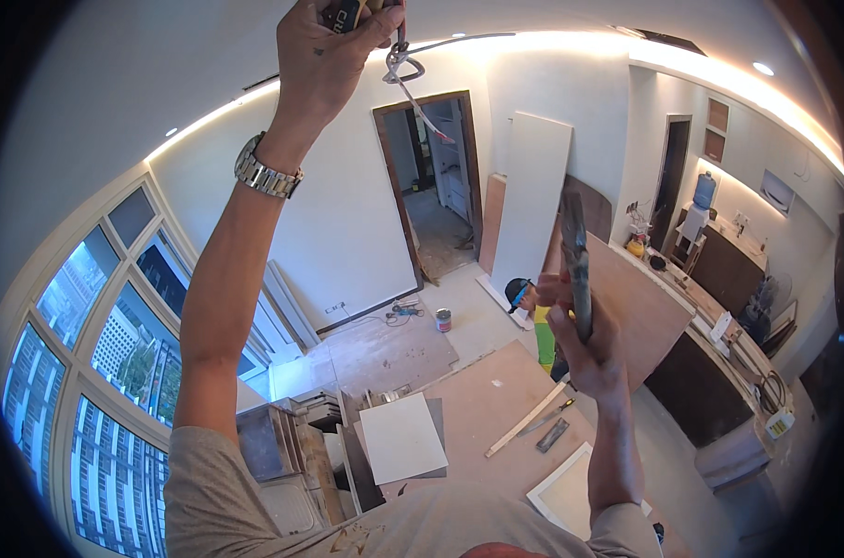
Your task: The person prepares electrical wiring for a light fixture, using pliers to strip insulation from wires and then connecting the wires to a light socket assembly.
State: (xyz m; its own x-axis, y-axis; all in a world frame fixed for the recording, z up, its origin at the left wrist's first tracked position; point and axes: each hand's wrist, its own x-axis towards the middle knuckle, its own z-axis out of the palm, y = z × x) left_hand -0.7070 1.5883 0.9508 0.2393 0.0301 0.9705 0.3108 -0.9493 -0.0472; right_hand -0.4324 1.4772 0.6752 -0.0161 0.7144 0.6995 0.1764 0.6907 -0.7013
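Note:
My left hand [321, 51] is raised to the ceiling, its fingers closed around a dark-handled tool [347, 11] that is mostly cut off by the top edge. Looped grey wires [401, 65] hang right beside the fingers, and one strand trails down toward the doorway. A metal watch [267, 173] is on that wrist. My right hand [584, 349] is lower, at the right of centre. It grips a long dark tool [575, 256] held upright; I cannot make out what kind of tool it is.
Far below, a person in a blue cap [519, 293] crouches on the floor behind my right hand. Plywood sheets [482, 400], a white square board [401, 437] and a paint can [443, 320] lie about. A white panel [531, 200] leans by the doorway [431, 186]. Windows [96, 353] lie left, a counter [719, 325] right.

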